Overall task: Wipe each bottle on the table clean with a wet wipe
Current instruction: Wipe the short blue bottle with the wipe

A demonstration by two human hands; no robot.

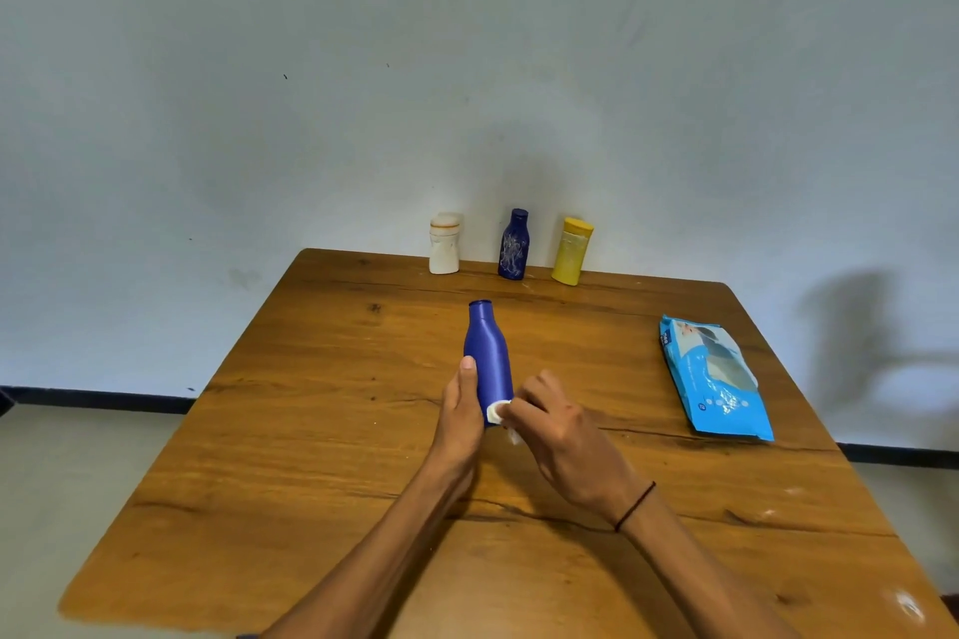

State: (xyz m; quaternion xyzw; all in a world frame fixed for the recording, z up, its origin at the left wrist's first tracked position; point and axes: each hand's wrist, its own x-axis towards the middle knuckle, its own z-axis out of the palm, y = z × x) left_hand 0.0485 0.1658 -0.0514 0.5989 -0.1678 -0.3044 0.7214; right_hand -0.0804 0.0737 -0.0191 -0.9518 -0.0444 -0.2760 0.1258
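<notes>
Table [322,457] of worn wood carries everything, its far edge against the wall. Going left to right: the left hand [462,413] grips the lower body of a plain blue bottle [487,353] near the table's middle, thumb laid up its side, neck pointing toward the far edge. Whether the bottle's base rests on the wood or is lifted, I cannot tell. The right hand [550,423] pinches a small white wet wipe [501,414] with curled fingers and presses it to the bottle's lower end.

Judging from this, the wipe is bunched so small that it could slip from the fingers or clean only a narrow strip, leaving the neck and shoulder untouched. A wet, smooth bottle may also twist out of the left hand's one-sided grip.

Along the far edge stand a white bottle [444,244], a patterned dark blue bottle [514,247] and a yellow bottle [571,252], each apart from the next, apparently awaiting their turn. Toward the right edge lies the blue wipe pack [716,379], flat, flap seemingly lifted. Nothing stands between the hands and either group.
</notes>
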